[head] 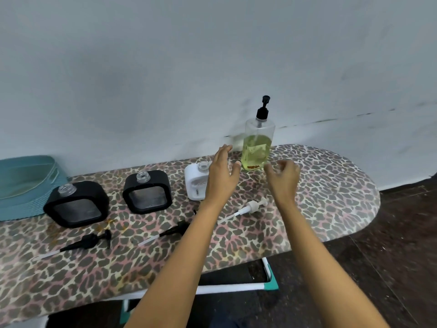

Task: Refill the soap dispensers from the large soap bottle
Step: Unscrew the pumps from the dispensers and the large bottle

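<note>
A tall clear soap bottle (257,145) with yellow-green liquid and a black pump stands at the back of the leopard-print ironing board (331,192). My left hand (223,171) hovers open just left of it, in front of a white dispenser (195,182) with its neck uncovered. My right hand (282,176) is open just right of the bottle's base, fingers curled, touching nothing. Two black square dispensers (75,204) (147,191) stand uncapped further left. Two black pumps (87,241) (172,230) and a white pump (246,209) lie loose on the board.
A teal ribbed basket (26,185) sits at the board's far left against the pale wall. The board's white and teal frame (236,287) shows below its front edge. Dark floor lies to the right.
</note>
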`<state>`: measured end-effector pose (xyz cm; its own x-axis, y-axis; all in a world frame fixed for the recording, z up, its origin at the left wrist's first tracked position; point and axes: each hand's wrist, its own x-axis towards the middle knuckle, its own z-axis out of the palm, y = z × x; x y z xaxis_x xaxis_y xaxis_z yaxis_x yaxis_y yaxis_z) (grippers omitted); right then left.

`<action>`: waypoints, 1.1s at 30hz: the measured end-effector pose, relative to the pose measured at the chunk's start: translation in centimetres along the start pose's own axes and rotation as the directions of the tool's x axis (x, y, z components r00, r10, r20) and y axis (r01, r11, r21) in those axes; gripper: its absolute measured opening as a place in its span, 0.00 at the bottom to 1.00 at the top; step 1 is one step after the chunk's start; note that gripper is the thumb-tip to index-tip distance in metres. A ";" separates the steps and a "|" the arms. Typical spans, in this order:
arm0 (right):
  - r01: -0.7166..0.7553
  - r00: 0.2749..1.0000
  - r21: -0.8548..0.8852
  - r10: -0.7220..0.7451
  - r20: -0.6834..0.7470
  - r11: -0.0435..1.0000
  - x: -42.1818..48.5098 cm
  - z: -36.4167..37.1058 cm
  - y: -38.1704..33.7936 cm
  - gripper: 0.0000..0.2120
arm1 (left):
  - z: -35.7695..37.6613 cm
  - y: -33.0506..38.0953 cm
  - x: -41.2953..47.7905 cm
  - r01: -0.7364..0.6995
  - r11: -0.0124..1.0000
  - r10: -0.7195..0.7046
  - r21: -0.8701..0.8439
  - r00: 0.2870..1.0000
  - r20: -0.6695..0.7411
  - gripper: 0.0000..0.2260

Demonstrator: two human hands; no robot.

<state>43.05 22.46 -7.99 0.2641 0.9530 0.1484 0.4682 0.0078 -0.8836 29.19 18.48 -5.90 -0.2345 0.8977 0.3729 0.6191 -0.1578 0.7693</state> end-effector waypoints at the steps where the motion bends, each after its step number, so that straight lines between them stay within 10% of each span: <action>1: 0.064 0.998 0.043 -0.063 -0.020 0.997 1.5 -0.2 -1.1 0.21 | 0.4 0.2 0.4 -0.002 1.000 0.002 0.000 1.000 0.018 0.22; 13: 0.213 0.945 0.083 -0.227 0.237 0.973 12.6 2.3 -7.1 0.18 | 4.4 0.7 5.1 0.125 0.992 -0.120 -0.021 0.979 0.164 0.26; 24: 0.294 0.948 0.016 -0.294 0.122 0.956 9.8 0.8 -5.9 0.13 | 5.9 0.2 6.1 0.180 0.975 -0.157 -0.130 0.973 0.171 0.38; 33: 0.342 0.935 -0.040 -0.336 0.116 0.939 7.1 -1.1 -6.2 0.12 | 6.1 0.9 5.6 0.117 0.977 -0.089 -0.176 0.983 0.161 0.28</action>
<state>42.90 28.83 -0.97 -0.0079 0.9233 0.3839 0.5638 0.3212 -0.7609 33.05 25.84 -6.28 -0.1653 0.9626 0.2148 0.4455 -0.1214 0.8870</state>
